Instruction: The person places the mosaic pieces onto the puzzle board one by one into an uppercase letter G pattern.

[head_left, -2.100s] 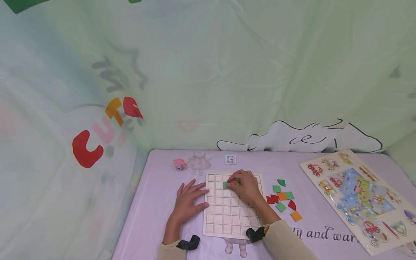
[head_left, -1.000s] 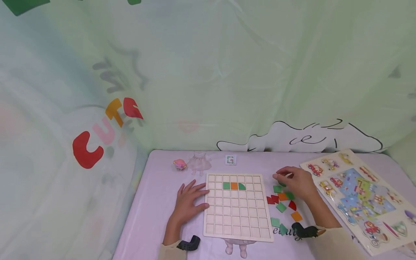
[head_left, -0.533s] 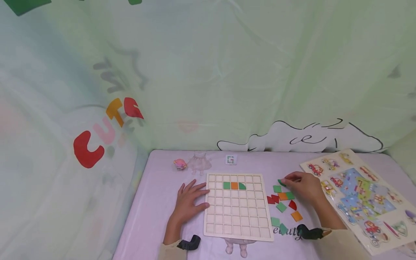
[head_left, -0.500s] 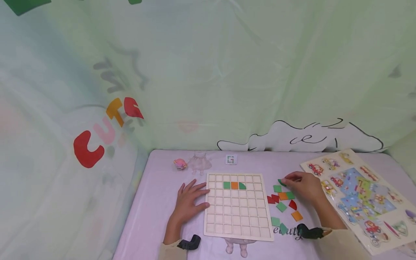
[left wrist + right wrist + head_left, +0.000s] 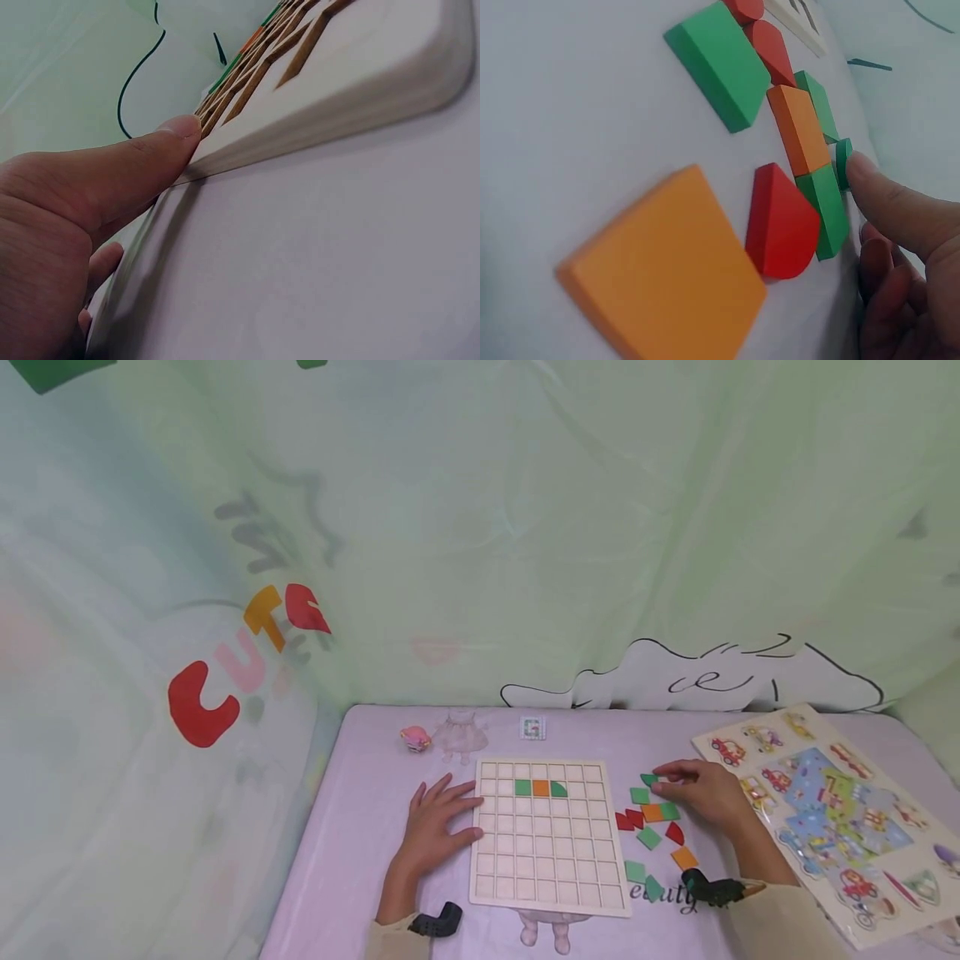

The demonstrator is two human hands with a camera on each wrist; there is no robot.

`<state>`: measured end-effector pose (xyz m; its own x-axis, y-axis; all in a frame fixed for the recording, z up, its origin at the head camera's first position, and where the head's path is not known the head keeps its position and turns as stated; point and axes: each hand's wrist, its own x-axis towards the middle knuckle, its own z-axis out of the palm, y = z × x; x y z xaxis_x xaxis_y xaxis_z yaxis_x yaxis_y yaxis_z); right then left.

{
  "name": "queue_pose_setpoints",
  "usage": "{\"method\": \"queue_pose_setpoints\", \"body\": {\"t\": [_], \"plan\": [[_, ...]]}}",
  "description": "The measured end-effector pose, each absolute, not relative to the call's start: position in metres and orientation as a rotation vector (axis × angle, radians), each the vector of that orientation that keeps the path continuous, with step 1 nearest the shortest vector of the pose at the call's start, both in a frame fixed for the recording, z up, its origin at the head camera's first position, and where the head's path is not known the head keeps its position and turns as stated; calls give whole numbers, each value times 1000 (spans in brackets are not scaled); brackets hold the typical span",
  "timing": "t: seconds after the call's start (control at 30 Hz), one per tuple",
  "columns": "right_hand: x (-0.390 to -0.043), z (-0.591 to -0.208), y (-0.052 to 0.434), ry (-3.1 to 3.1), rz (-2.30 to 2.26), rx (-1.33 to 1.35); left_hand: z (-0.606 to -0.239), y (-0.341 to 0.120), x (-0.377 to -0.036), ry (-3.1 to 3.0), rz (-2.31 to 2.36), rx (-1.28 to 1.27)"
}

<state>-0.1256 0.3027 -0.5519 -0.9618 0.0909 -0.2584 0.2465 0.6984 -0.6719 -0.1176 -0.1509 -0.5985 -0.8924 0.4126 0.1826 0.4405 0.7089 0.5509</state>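
Observation:
A pale wooden grid board (image 5: 546,910) lies on the table, with a green square tile (image 5: 522,787), an orange square tile (image 5: 541,788) and a green quarter-circle tile (image 5: 558,789) in one row. Along its left edge rests my left hand (image 5: 438,827), fingers spread; in the left wrist view the thumb (image 5: 176,139) touches the board's edge. To the right of the board, my right hand (image 5: 705,789) pinches another green quarter-circle tile (image 5: 648,779) by its right side, between thumb and index finger. In the right wrist view the thumb partly covers that tile (image 5: 843,161).
Loose tiles lie right of the board: several green ones (image 5: 649,837), orange squares (image 5: 684,858) and red quarter-circles (image 5: 675,833). A small pattern card (image 5: 532,728) and a pink toy (image 5: 415,738) sit behind the board. A vehicle puzzle board (image 5: 825,827) lies far right.
My right hand left the board, where the green quarter-circle now shows beside the orange square, and moved right to the loose tiles, taking another green quarter-circle. The left hand stayed put.

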Motion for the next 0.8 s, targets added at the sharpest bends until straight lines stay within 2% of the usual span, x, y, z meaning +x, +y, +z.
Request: {"method": "queue_pose_setpoints", "body": {"t": [0.8], "plan": [[-128, -557, 302, 2692, -1110, 321, -597, -150, -117, -2835, -974, -719]]}}
